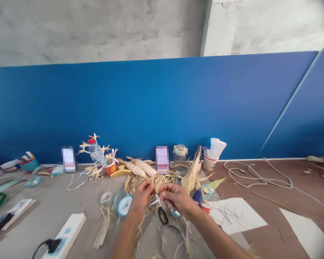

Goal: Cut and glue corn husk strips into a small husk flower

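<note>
Small pale strip held above scissors and dry husk scraps

A small, thin, pale strip (157, 197) is located between the two hands, above the littered middle of the grey table (56, 194). It seems to be pinched by the thumb and forefinger of the left hand (140, 199). The fingers of the right hand (178, 198) are bent close beside it, but whether the strip is gripped by them cannot be told.

If the strip is dry and brittle, it may be torn by too strong a pull. If the pinch is loosened, it may be lost among the straw-coloured corn husks (191, 178), because the colour is similar. The black-handled scissors (163, 216) are placed very near below, so a finger may be scratched by a careless movement. The roll of light-blue ribbon (124, 205) may be pushed by the left wrist.

The fingertips and the strip's ends are hard to make out. A blue object (197, 196) is partly covered by the right forearm. Both forearms and the white power strip (72, 225) are cut off by the lower edge.
</note>
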Demonstrator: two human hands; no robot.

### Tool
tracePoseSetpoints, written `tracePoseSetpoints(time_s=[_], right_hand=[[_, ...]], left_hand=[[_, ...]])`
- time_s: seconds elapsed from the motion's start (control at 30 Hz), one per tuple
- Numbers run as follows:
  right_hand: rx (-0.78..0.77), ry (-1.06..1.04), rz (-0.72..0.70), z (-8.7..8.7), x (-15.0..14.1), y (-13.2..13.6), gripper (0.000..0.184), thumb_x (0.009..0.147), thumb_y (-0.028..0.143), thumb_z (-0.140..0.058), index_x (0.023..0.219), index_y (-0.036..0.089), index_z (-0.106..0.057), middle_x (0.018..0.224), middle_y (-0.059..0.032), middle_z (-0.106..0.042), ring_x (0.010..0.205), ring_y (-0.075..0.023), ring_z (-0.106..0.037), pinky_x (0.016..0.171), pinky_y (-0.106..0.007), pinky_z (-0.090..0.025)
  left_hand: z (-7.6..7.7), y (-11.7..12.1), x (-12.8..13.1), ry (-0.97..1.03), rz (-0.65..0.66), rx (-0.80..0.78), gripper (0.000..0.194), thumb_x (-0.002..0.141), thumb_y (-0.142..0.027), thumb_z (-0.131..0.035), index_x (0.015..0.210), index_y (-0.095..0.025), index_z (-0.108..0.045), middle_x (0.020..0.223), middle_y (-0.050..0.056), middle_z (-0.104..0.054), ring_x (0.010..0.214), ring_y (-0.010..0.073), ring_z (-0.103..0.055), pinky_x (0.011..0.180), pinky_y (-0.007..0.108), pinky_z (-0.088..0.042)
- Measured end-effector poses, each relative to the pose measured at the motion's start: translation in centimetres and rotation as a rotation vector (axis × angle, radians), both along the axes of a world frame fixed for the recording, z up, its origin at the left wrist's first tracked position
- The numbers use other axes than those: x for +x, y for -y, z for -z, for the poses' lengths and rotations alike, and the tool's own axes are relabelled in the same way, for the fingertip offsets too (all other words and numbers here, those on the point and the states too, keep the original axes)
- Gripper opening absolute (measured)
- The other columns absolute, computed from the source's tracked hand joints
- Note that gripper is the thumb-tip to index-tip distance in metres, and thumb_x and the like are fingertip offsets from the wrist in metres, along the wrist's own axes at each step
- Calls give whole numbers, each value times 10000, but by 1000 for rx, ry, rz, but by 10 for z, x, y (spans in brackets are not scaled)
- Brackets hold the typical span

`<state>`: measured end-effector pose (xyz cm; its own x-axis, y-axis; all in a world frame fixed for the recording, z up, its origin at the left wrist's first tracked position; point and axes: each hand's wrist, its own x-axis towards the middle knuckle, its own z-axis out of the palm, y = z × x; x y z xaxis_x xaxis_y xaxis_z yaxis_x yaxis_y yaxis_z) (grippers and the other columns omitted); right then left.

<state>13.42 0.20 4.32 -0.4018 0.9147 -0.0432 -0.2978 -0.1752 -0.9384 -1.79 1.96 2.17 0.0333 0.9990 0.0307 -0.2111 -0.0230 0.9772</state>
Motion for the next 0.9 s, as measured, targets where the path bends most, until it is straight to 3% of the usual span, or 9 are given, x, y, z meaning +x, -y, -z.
tracePoseSetpoints(time_s=[0.37,0.57,0.9], right_hand=[[98,54,103,23,-35,-23,216,676,381,-615,666,172,-560,518,49,-530,383,-52,-294,407,-203,-213],[241,155,151,24,-39,-14,191,757,343,-527,648,186,-534,490,58,-469,463,-93,-391,503,-223,-320],[289,178,209,23,-42,-11,172,762,313,-497,635,197,-494,516,58,-406,497,-107,-363,517,-229,-318]], left_hand=[[-6,-1,-8,373,16,-75,298,594,-348,-777,656,-178,-541,597,-35,-553,539,112,-519,537,251,-406],[-7,1,-6,373,-36,-117,315,541,-309,-815,642,-178,-547,614,-39,-540,560,105,-510,521,230,-416],[-9,4,-3,324,37,-149,286,567,-358,-788,627,-190,-564,589,-28,-526,552,126,-497,529,262,-417]])
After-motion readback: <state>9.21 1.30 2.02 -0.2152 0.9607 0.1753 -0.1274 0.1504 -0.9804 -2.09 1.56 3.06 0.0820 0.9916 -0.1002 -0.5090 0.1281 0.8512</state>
